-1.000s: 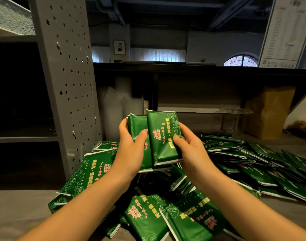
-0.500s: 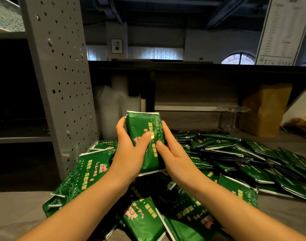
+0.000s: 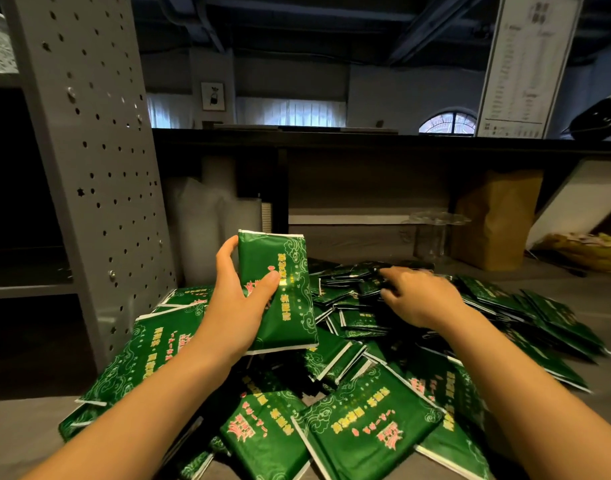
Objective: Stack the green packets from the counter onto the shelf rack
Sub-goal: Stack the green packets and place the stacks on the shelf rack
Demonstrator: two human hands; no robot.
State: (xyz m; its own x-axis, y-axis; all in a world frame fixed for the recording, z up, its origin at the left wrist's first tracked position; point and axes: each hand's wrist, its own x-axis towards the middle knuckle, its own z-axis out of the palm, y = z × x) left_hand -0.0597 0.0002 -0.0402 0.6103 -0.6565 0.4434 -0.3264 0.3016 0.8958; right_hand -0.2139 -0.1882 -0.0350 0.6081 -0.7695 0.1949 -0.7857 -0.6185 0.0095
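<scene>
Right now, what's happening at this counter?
A person is picking green packets from the loose pile on the counter. The left hand grips one upright packet, maybe more behind it, above the pile. The right hand, motion-blurred, reaches over the pile's far side with nothing visibly in its grip. The shelf rack stands at left.

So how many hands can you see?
2. The left hand grips an upright green packet; the right hand reaches out over the pile of packets on the counter. Neither hand is hidden.
</scene>
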